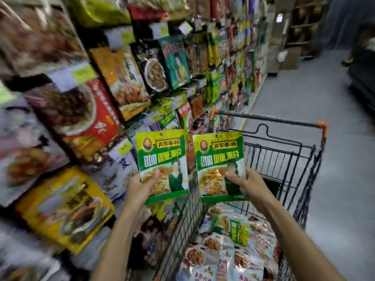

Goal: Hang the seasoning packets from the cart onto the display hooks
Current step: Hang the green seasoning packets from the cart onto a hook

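Two hands are counted, left hand (pixel 140 188) and right hand (pixel 250 184). Two green packets are held up, left packet (pixel 162 157) and right packet (pixel 219 157). One cart (pixel 274 119) is seen.

We stretch both bare forearms forward and upward, side by side, our left hand (pixel 140 185) pinching the left packet (pixel 162 157) and our right hand (pixel 246 182) pinching the right packet (pixel 220 159), thumbs pressed on the fronts.

I see a grey aisle floor (pixel 304 102) on the right of my view, with a yellow line (pixel 256 98) along its left margin. At the far end stands a brown shelf unit (pixel 304 23), with a cardboard box (pixel 289 57) near it. A dark cabinet (pixel 363 78) sits at the right edge. The yellow-green price tags (pixel 84 73) are blurred and I cannot read them.
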Action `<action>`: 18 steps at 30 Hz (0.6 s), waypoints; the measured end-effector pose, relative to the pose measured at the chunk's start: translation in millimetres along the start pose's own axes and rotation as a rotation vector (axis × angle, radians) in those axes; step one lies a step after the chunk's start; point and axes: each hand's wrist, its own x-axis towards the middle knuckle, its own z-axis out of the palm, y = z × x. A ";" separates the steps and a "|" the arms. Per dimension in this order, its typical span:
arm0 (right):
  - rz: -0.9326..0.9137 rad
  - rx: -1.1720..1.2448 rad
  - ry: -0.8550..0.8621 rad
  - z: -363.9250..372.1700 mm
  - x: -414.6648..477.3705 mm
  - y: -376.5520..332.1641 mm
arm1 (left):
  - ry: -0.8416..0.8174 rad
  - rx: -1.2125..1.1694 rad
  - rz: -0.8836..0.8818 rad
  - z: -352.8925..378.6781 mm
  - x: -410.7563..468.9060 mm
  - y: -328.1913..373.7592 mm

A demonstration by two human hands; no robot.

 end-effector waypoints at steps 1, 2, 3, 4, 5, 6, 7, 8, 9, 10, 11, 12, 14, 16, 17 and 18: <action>-0.042 -0.004 -0.043 10.3 -6.6 -15.1 | 0.036 0.001 0.022 -20.4 -10.7 15.3; -0.083 -0.011 -0.087 21.6 -13.9 -31.1 | 0.078 0.002 0.042 -40.3 -22.1 30.9; -0.128 -0.019 -0.131 33.5 -21.1 -46.8 | 0.132 -0.006 0.069 -61.0 -33.7 45.8; -0.170 -0.027 -0.174 47.0 -28.1 -62.3 | 0.185 -0.019 0.100 -81.7 -46.7 61.8; -0.212 -0.026 -0.208 61.1 -36.2 -77.5 | 0.231 -0.030 0.134 -101.7 -59.5 77.0; -0.255 -0.023 -0.236 76.7 -45.7 -93.9 | 0.270 -0.039 0.163 -121.0 -73.3 92.9; -0.291 -0.012 -0.268 92.2 -53.9 -109.2 | 0.306 -0.048 0.186 -140.2 -87.1 107.8; -0.312 -0.009 -0.306 108.1 -62.3 -124.0 | 0.352 -0.044 0.202 -160.2 -100.5 121.8; -0.327 -0.002 -0.343 124.7 -71.6 -138.1 | 0.400 -0.034 0.218 -179.6 -112.9 134.7; -0.336 -0.005 -0.379 140.2 -81.9 -152.6 | 0.441 -0.023 0.236 -198.3 -125.0 147.1; -0.357 0.013 -0.412 155.9 -93.5 -167.0 | 0.477 -0.011 0.268 -217.6 -135.8 158.3; -0.382 0.035 -0.438 171.7 -104.2 -180.6 | 0.520 0.000 0.300 -235.7 -147.5 169.7; -0.431 0.076 -0.504 204.8 -124.4 -205.5 | 0.628 0.012 0.349 -270.6 -169.8 188.0; -0.474 0.103 -0.583 242.2 -140.2 -225.1 | 0.722 0.048 0.368 -303.8 -194.9 204.7; -0.499 0.124 -0.612 261.5 -148.7 -233.8 | 0.760 0.065 0.381 -319.5 -207.0 211.6; -0.509 0.149 -0.664 280.2 -159.4 -242.6 | 0.795 0.074 0.401 -334.1 -218.6 218.1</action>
